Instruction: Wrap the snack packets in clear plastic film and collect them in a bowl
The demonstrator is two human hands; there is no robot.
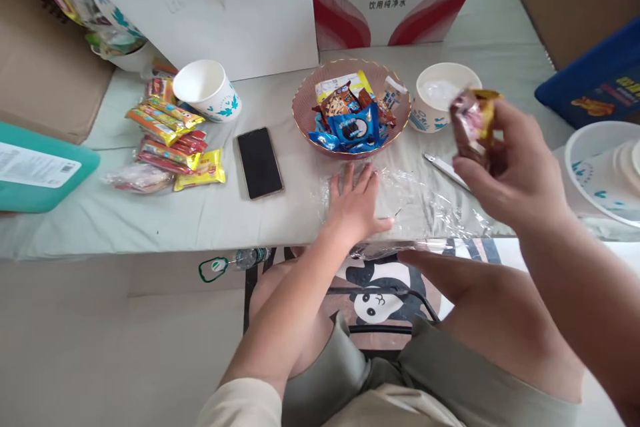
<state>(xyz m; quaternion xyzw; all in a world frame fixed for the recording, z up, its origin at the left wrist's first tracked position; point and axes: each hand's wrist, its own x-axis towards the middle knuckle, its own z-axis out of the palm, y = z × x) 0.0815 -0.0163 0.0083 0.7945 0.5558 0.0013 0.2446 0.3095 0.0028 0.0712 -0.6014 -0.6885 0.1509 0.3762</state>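
Observation:
My right hand point(515, 163) is raised at the right, its fingers closed around small wrapped snacks point(474, 121) in brown, pink and yellow packaging, partly blurred. Just behind them stands a white paper cup point(434, 110) with something pale and translucent inside. My left hand point(355, 203) lies flat with fingers spread on a sheet of clear plastic wrap point(415, 197) at the table's front edge. Directly beyond its fingertips is a pink ribbed bowl point(303, 107) with a gold rim, holding several wrapped snacks, a blue packet point(355, 128) among them. A utility knife point(445, 170) lies left of my right hand.
At left are a black phone point(261, 163), a paper cup point(205, 90), piled snack packets point(163, 120) and a teal package point(45, 167). White boxes point(200, 7) stand behind. On the right are a clear plastic tub point(595, 180) holding cups and a blue package point(595, 73).

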